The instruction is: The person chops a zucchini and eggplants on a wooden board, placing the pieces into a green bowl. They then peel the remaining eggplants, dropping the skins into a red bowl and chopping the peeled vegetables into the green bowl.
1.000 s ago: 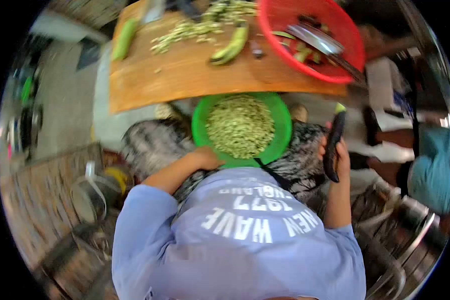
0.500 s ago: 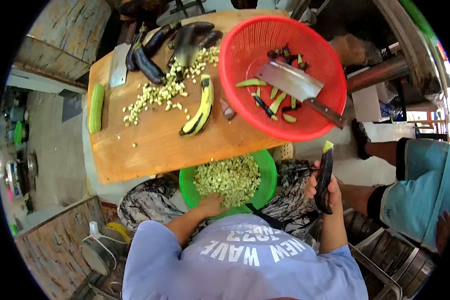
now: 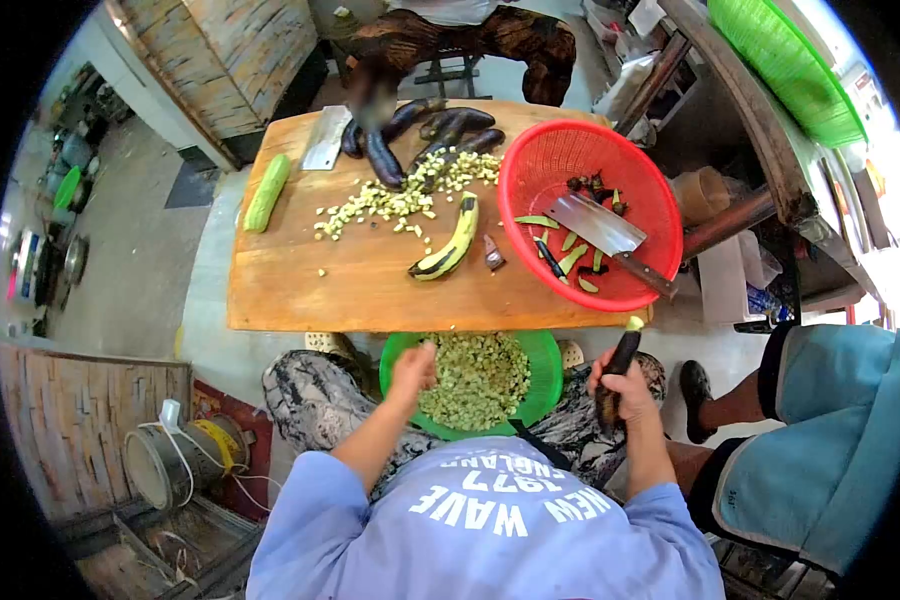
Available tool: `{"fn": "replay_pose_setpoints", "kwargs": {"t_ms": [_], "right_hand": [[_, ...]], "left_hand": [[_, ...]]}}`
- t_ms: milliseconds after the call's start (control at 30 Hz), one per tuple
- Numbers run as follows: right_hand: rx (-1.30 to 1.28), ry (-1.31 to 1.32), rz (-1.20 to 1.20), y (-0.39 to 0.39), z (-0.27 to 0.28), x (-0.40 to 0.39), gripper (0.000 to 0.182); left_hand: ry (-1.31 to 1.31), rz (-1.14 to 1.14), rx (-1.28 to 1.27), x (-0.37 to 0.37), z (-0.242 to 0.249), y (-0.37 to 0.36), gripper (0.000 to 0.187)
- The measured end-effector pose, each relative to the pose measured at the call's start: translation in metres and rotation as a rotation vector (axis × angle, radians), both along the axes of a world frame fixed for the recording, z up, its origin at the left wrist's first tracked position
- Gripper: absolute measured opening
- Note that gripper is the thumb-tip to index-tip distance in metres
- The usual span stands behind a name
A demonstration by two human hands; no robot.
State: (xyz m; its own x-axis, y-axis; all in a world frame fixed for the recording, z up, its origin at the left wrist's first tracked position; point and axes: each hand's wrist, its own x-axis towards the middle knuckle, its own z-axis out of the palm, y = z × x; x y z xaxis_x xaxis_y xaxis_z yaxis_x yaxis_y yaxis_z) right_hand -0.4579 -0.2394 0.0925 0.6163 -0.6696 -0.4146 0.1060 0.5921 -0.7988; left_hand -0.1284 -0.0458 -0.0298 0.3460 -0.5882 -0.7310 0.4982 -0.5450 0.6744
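My right hand (image 3: 622, 388) grips a dark eggplant (image 3: 625, 352), held upright with its pale cut end on top. Over the left side of a green basket (image 3: 544, 392) is my left hand (image 3: 412, 372), fingers curled together; whether anything is in them is hidden. Diced eggplant (image 3: 475, 378) fills the basket between my legs. On the wooden table (image 3: 370, 300) lie a partly peeled eggplant (image 3: 448, 248), more dice (image 3: 400, 200) and several whole eggplants (image 3: 382, 158). A cleaver (image 3: 600, 222) rests across a red basket (image 3: 668, 215) containing peel strips and stem ends.
A second cleaver (image 3: 325, 138) and a pale green gourd-like vegetable (image 3: 267, 194) lie on the table's left. A small packet (image 3: 493, 254) is near the red basket. One person (image 3: 470, 40) sits across the table; another in blue shorts (image 3: 820, 430) is at my right.
My left hand has lifted out of the diced eggplant to above the basket's left side. My right hand still holds the eggplant, now nearer the table. The view has tilted up.
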Motion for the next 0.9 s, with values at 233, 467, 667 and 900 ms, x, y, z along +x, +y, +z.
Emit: {"fn": "replay_pose_setpoints", "kwargs": {"t_ms": [233, 467, 667, 900], "right_hand": [[0.439, -0.226, -0.618, 0.011, -0.068, 0.073, 0.015], [0.365, 0.037, -0.723, -0.016, -0.088, 0.095, 0.015], [0.322, 0.025, -0.708, -0.013, -0.1, 0.094, 0.011], [0.242, 0.06, -0.629, -0.008, -0.11, 0.09, 0.016]], "left_hand": [[0.448, 1.111, -0.407, 0.086, 0.009, -0.031, 0.069], [0.388, 1.179, -0.581, 0.097, -0.023, -0.051, 0.063], [0.261, 1.224, -0.512, 0.089, 0.005, -0.062, 0.064], [0.137, 1.095, -0.402, 0.084, 0.007, -0.052, 0.069]]}}
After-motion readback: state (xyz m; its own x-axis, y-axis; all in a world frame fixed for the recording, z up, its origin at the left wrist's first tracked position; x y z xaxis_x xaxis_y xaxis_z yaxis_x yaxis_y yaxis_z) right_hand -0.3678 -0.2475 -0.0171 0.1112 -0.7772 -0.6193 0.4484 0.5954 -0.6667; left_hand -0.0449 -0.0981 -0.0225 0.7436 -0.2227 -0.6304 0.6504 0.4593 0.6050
